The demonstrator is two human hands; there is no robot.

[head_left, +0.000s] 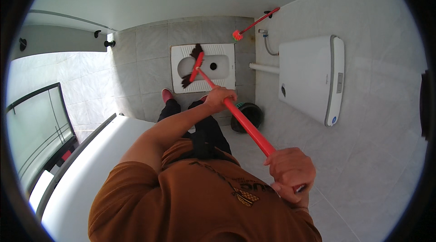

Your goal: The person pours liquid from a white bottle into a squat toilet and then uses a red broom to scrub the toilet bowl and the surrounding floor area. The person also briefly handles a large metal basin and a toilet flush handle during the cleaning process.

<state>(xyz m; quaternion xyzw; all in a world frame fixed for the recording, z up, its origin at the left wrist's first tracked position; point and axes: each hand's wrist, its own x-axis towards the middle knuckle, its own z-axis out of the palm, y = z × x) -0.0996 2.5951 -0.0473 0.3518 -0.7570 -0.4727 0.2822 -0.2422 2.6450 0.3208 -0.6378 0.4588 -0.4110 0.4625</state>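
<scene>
Both my hands grip a red-handled broom that slants away from me toward the squat toilet. My left hand wraps round the middle of the handle. Near the handle's top end, close to my chest, my right hand is closed round it. The red broom head with dark bristles lies across the left part of the white squat toilet. Whether the bristles touch the ceramic I cannot tell. The round drain hole shows just right of the head.
A dark bin stands on the floor by the right wall. Above it are a white cistern and its pipe. A red toilet brush hangs near the far corner. At left are a white partition and a grey door panel.
</scene>
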